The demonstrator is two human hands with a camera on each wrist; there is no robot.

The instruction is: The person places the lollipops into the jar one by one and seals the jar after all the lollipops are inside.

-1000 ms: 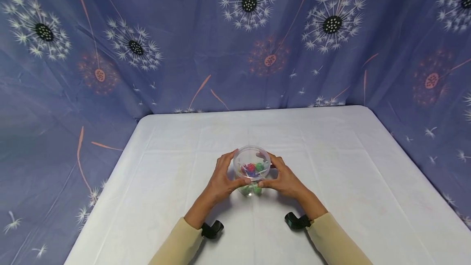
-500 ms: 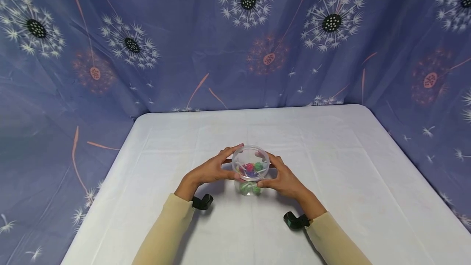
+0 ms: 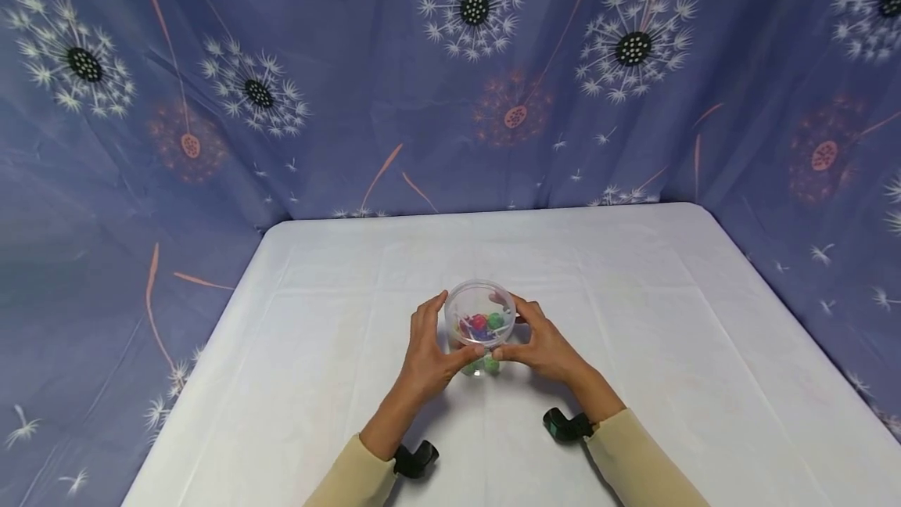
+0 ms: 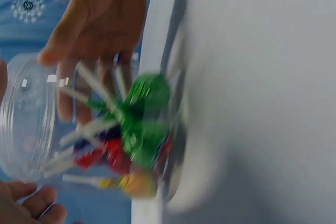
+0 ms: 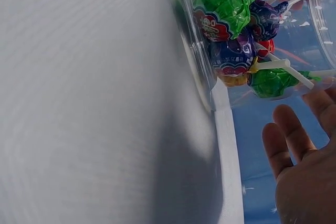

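Observation:
A clear plastic jar point(image 3: 479, 368) with a round clear lid point(image 3: 480, 294) stands upright on the white table. Inside are several lollipops point(image 4: 144, 140) in green, red, purple and yellow wrappers, with white sticks. My left hand point(image 3: 428, 358) holds the lid from the left, its thumb at the near rim and its fingers at the far left side. From the right, my right hand point(image 3: 545, 343) grips the jar just below the lid, thumb in front and fingers behind. In the right wrist view, fingertips of the right hand point(image 5: 310, 150) reach the jar's side.
A white cloth covers the table point(image 3: 338, 280). Behind it and along its sides hangs a blue curtain point(image 3: 352, 84) with dandelion prints. Each wrist carries a black camera mount point(image 3: 417, 460) close above the tabletop.
My left hand shifted back round the lid's left side, then swung forward again, its wrist coming nearer and to the right. My right hand and the jar stay nearly still.

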